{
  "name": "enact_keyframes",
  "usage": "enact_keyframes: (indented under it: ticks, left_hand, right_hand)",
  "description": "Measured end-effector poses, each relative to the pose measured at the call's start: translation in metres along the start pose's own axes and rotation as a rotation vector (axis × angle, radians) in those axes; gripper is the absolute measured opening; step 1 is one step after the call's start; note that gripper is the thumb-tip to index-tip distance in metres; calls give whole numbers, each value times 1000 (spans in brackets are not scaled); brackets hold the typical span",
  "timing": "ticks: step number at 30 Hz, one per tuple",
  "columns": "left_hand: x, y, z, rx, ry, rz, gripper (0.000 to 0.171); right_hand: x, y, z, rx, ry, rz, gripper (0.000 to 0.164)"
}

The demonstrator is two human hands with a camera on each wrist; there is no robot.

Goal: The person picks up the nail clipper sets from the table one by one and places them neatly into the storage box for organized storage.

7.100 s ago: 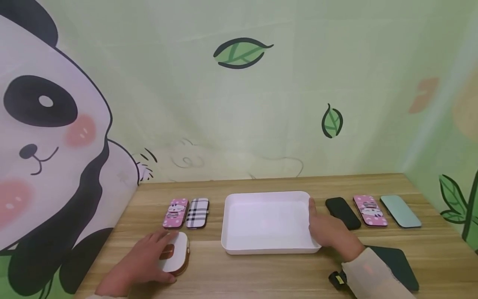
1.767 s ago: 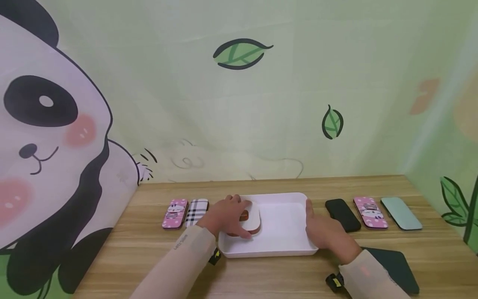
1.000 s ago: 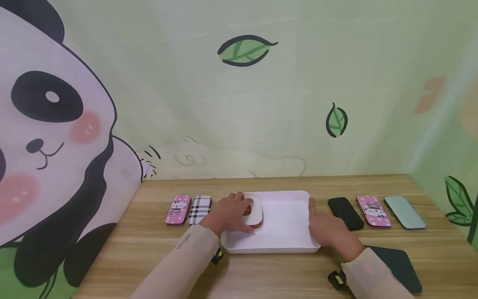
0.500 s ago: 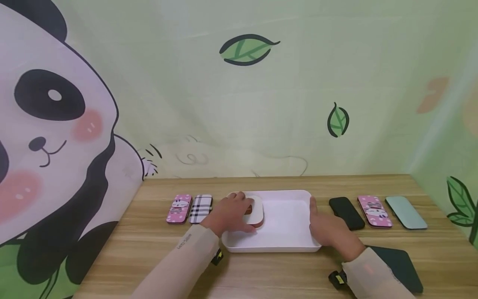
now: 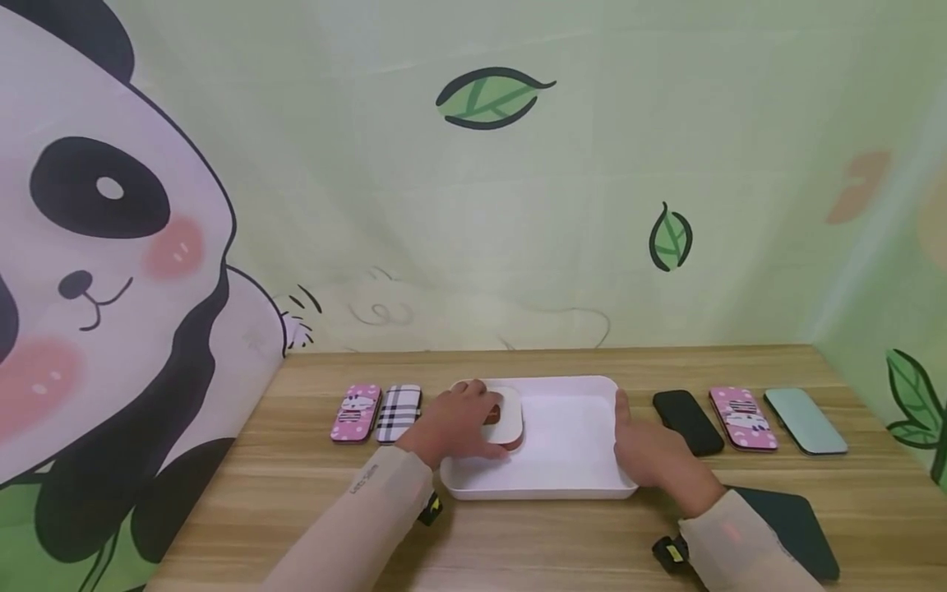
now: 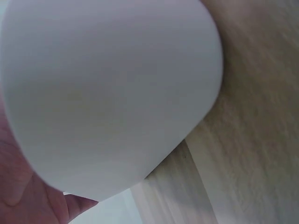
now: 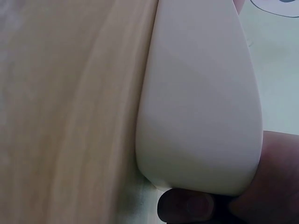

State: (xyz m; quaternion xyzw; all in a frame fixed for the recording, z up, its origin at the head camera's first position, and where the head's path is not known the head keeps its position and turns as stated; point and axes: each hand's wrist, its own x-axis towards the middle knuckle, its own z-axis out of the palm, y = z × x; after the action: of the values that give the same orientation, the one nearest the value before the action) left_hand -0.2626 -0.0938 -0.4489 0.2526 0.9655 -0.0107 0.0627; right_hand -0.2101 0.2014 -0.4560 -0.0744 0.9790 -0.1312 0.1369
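In the head view a white tray (image 5: 570, 436) stands mid-table. My left hand (image 5: 453, 421) reaches over its left side and holds a small rounded case (image 5: 510, 421), white on top with a brown patch and a brown base. The thumb lies along the near side, with the fingers over the left and far part. Whether the case touches the tray floor, I cannot tell. At the right end my right hand (image 5: 654, 450) grips the tray, index finger along the rim. The right wrist view shows fingertips (image 7: 198, 206) curled round the tray's outer wall. The tray wall hides most of the left wrist view.
Left of the tray lie a pink patterned tin (image 5: 356, 413) and a plaid one (image 5: 398, 413). On the right are a black case (image 5: 688, 423), another pink tin (image 5: 743, 419) and a pale green one (image 5: 805, 421). A dark green flat object (image 5: 795, 526) lies partly under the right sleeve.
Since the earliest frame, my left hand has brought the case rightward from the table into the tray's left side. My right hand has kept its grip. Over the last half second almost nothing moves.
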Motion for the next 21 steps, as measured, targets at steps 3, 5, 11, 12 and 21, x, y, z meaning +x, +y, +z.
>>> enact_keyframes:
  ticks: [3,5,11,12,21]
  left_hand:
    - [1,-2,1,-20,-3,4,88]
    - [1,-4,1,-30,0,10,88]
    - [0,-15,-3,-50,53,2,89]
    - [-1,-17,-4,-57,63,-6,88]
    - [-10,-34,-5,-114,96,-72,75]
  right_hand:
    - [-2,-1,0,-3,4,-8,77]
    - [-2,0,0,-7,7,-13,77]
    - [0,2,1,-15,13,-11,78]
    - [1,2,1,-14,12,-10,78]
    - [4,4,4,-16,3,-12,78]
